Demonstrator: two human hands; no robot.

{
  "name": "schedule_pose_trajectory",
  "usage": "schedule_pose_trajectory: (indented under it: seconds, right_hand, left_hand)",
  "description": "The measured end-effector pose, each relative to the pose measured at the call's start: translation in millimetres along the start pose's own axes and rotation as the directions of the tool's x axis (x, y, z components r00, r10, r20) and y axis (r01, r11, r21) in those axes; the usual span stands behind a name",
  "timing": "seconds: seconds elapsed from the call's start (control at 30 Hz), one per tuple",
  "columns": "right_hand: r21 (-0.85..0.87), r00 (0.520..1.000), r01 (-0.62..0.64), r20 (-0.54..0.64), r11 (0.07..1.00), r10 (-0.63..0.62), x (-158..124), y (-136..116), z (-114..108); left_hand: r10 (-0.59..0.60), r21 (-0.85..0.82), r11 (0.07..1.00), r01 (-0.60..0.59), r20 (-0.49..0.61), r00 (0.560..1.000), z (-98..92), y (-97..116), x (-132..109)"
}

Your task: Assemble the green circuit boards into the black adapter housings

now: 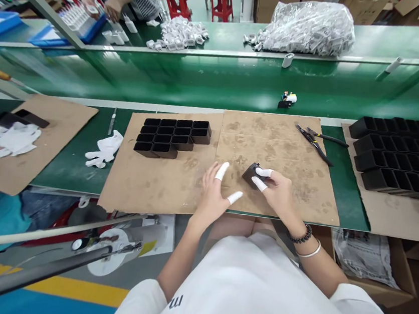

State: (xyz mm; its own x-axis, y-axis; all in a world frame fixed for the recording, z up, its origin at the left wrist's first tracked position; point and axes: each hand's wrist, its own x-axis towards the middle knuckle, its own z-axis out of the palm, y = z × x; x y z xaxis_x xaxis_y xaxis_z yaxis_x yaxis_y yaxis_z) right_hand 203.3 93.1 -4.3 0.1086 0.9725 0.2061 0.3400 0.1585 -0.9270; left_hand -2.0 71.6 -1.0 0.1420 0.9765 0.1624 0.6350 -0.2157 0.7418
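Note:
My right hand (272,187), white covers on its thumb and a finger, grips a small black box (248,175) low over the cardboard sheet (272,134). Some small detail shows at the box's upper edge, too small to make out. To its left, my left hand (215,190) is spread with thumb and fingers apart, nothing in it; two of its fingertips wear white covers. Beyond that hand, a block of black open-topped boxes (164,137) stands in rows on the cardboard. Black-handled pliers (314,142) and a second pair of cutters (327,136) lie at the right.
Many black boxes (402,154) stand in rows at the far right. White gloves (105,149) lie left of the cardboard. A small part with wires (287,99) and a white shell (287,60) sit on the green conveyor (203,83). Across it, a person's hands (113,9) work beside white parts (181,34).

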Motion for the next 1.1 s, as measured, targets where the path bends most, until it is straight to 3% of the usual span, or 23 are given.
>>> schedule_pose_trajectory:
  seconds: [0.07, 0.1, 0.17, 0.2, 0.27, 0.33, 0.4, 0.5, 0.63, 0.73, 0.8, 0.9, 0.93, 1.0, 1.1]
  right_hand:
    - [0.291, 0.983, -0.176, 0.009, 0.94, 0.181, -7, -11, 1]
    - [0.47, 0.951, -0.298, 0.069, 0.831, 0.302, -13, -19, 1]
    - [0.704, 0.835, -0.517, 0.29, 0.487, 0.467, -24, -36, 1]
    - [0.734, 0.779, -0.588, 0.399, 0.341, 0.485, -28, -44, 0]
    - [0.734, 0.701, -0.663, 0.543, 0.144, 0.463, -33, -57, -4]
    - [0.729, 0.668, -0.684, 0.601, 0.042, 0.438, -33, -63, -7]
    - [0.731, 0.659, -0.683, 0.611, 0.007, 0.439, -32, -65, -8]
    - [0.722, 0.662, -0.69, 0.603, 0.049, 0.444, -33, -63, -7]
    - [0.741, 0.731, -0.646, 0.532, 0.183, 0.428, -38, -61, -7]
    - [0.734, 0.759, -0.632, 0.522, 0.249, 0.389, -36, -62, -12]
    - [0.696, 0.776, -0.628, 0.521, 0.349, 0.357, -32, -63, -20]
    - [0.601, 0.835, -0.545, 0.455, 0.584, 0.311, -24, -62, -32]
    - [0.562, 0.859, -0.495, 0.429, 0.662, 0.278, -21, -60, -35]
    - [0.492, 0.895, -0.374, 0.415, 0.787, 0.166, -14, -53, -40]
    - [0.427, 0.888, -0.17, 0.457, 0.888, -0.049, -1, -43, -46]
  left_hand:
    - [0.076, -0.141, 0.987, -0.073, 0.012, 0.997, 7.4, 12, -1]
    - [0.105, -0.216, 0.971, -0.107, -0.02, 0.994, 9.7, 19, -1]
    - [0.112, -0.34, 0.929, -0.144, -0.111, 0.988, 10.5, 33, -1]
    - [0.098, -0.383, 0.911, -0.151, -0.153, 0.983, 9.2, 40, 0]
    - [0.078, -0.433, 0.887, -0.161, -0.205, 0.976, 4.9, 52, 2]
    - [0.079, -0.469, 0.865, -0.179, -0.225, 0.971, 0.5, 62, 3]
    - [0.071, -0.513, 0.838, -0.183, -0.229, 0.971, -2.4, 70, 4]
    - [0.01, -0.597, 0.79, -0.137, -0.211, 0.978, -3.7, 79, 2]
    - [-0.113, -0.723, 0.689, -0.049, -0.173, 0.978, -3.0, 83, 0]
    - [-0.198, -0.825, 0.564, 0.022, -0.109, 0.974, -1.8, 78, 0]
    - [-0.238, -0.87, 0.488, 0.074, -0.051, 0.97, -0.6, 72, 1]
    - [-0.332, -0.906, 0.391, 0.161, 0.024, 0.943, 2.0, 62, -1]
    - [-0.376, -0.925, 0.326, 0.198, 0.065, 0.924, 2.9, 59, -2]
    - [-0.44, -0.947, 0.105, 0.304, 0.23, 0.868, 3.9, 54, -5]
    - [-0.329, -0.816, -0.279, 0.507, 0.577, 0.748, 2.6, 51, -8]
